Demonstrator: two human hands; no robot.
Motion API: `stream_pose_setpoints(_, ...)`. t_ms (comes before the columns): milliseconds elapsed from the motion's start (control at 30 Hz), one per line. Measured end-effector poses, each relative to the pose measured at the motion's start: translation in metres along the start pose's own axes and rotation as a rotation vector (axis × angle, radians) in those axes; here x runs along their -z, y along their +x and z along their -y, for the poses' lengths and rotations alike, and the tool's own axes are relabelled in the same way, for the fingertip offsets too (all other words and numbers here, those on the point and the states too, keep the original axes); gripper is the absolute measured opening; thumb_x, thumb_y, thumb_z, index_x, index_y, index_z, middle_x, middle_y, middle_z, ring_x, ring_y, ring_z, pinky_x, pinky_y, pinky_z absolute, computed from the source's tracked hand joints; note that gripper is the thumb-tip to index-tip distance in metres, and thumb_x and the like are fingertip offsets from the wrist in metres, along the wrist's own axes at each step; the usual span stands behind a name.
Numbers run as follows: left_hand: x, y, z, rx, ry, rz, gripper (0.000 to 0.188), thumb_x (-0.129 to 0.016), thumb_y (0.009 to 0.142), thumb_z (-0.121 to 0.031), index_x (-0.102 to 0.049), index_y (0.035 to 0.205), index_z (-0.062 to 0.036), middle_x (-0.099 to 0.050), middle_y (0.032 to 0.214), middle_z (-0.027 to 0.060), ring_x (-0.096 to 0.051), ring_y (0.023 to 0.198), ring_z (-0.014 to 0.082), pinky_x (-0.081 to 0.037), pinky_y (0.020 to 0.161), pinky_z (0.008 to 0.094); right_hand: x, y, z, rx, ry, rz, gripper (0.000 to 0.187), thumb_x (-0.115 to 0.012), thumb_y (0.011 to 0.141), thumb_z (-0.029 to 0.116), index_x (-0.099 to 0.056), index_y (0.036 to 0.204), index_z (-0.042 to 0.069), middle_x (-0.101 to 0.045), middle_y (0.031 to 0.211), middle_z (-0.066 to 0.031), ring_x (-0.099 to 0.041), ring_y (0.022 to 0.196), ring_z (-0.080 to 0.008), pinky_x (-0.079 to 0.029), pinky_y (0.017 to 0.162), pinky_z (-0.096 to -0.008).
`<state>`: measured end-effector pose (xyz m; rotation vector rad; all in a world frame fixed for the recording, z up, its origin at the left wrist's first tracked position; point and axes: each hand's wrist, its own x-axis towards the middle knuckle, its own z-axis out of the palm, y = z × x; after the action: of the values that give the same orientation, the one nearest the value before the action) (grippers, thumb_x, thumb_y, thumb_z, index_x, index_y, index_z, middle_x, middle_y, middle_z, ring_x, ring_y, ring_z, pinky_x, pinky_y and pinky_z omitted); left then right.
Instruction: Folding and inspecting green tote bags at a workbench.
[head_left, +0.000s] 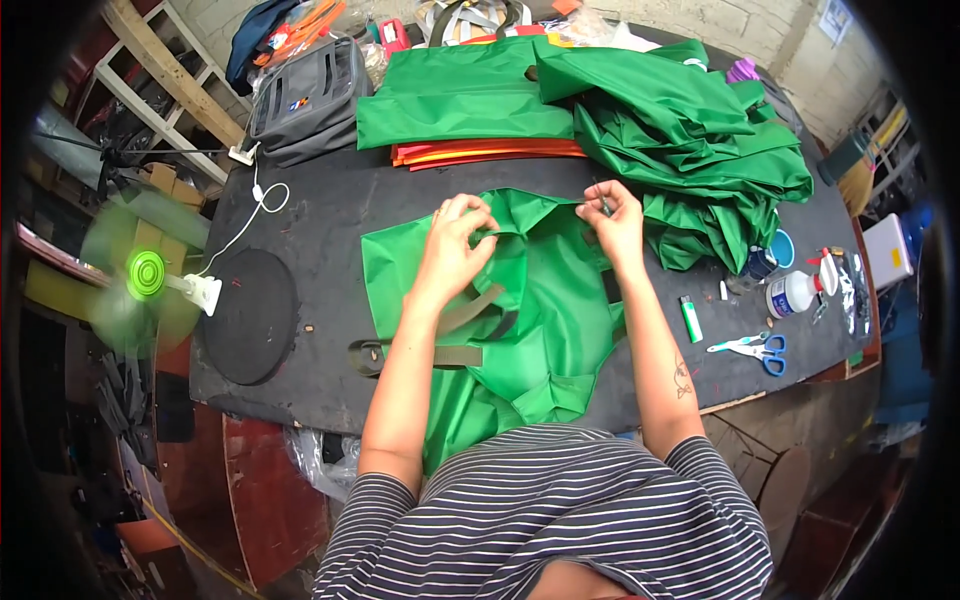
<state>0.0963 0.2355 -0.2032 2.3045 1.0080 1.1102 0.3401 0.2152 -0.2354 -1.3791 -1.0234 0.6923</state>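
A green fabric bag point(560, 290) with olive webbing straps point(458, 355) lies in front of me, its lower part reaching the table's near edge against my shirt. My left hand point(458, 245) is closed, its thumb and fingers pinching the bag's upper edge. At the bag's upper right corner, my right hand point(612, 215) is closed around a small, dark, thin tool point(604, 200). Its kind is too small to make out, and the fingers cover most of it. Those right fingertips also touch the bag's edge.
Piles of green fabric point(690, 130) and orange sheets point(480, 153) stand at the back. To the right are scissors point(765, 348), a green lighter point(691, 320), a white bottle point(793, 292) and a blue cup point(783, 248). At left, a clip fan point(147, 275) spins beside a grey backpack point(312, 100).
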Motion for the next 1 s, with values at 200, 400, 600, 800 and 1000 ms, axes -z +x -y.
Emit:
stream_pose_setpoints(200, -0.008, 0.019, -0.001, 0.246, -0.549, -0.019, 0.028, -0.059, 0.091, -0.016, -0.042, 0.072, -0.0041, -0.053, 0.071, -0.0004, -0.051, 0.077, 0.0104, -0.040, 0.071, 0.0277, -0.002, 0.004, 0.004, 0.121, -0.062, -0.054, 0.033, -0.071, 0.070, -0.001, -0.058, 0.100, 0.000, -0.063, 0.089, -0.0072, -0.059, 0.079, -0.0125, -0.048, 0.074, -0.0259)
stream_pose_setpoints(400, -0.015, 0.030, -0.003, 0.425, -0.702, -0.229, 0.030, -0.056, 0.094, -0.016, -0.042, 0.068, -0.0089, -0.031, 0.064, -0.0075, -0.027, 0.061, 0.0035, -0.025, 0.053, 0.0238, -0.023, -0.062, 0.019, 0.696, -0.305, -0.239, 0.043, -0.069, 0.077, 0.006, -0.052, 0.117, 0.002, -0.051, 0.109, -0.0171, -0.051, 0.100, -0.0312, -0.044, 0.083, -0.0386)
stream_pose_setpoints(600, -0.028, 0.027, 0.004, 0.545, -0.847, -0.300, 0.029, -0.056, 0.094, -0.018, -0.046, 0.068, -0.0107, -0.033, 0.064, -0.0083, -0.028, 0.060, 0.0031, -0.025, 0.053, 0.0238, -0.030, -0.085, 0.021, 0.727, -0.494, -0.041, 0.032, -0.068, 0.077, 0.004, -0.060, 0.108, 0.004, -0.060, 0.090, -0.0130, -0.060, 0.079, -0.0288, -0.047, 0.069, -0.0386)
stream_pose_setpoints(800, -0.035, 0.024, 0.004, 0.608, -1.039, -0.279, 0.024, -0.057, 0.094, -0.021, -0.053, 0.072, -0.0108, -0.044, 0.067, -0.0074, -0.037, 0.063, 0.0038, -0.031, 0.059, 0.0228, -0.036, -0.076, 0.007, -0.189, 0.161, 0.252, 0.029, -0.061, 0.089, 0.011, -0.058, 0.115, -0.001, -0.066, 0.092, -0.0033, -0.053, 0.070, -0.0063, -0.042, 0.060, -0.0219)
stream_pose_setpoints(1000, -0.024, 0.022, 0.006, 0.619, -0.961, -0.185, 0.023, -0.058, 0.093, -0.021, -0.053, 0.073, -0.0108, -0.051, 0.072, -0.0050, -0.045, 0.070, 0.0056, -0.038, 0.066, 0.0231, -0.031, -0.063, 0.008, -0.228, 0.277, 0.339, 0.026, -0.060, 0.090, 0.013, -0.061, 0.113, -0.001, -0.068, 0.086, -0.0017, -0.044, 0.060, -0.0021, -0.035, 0.055, -0.0167)
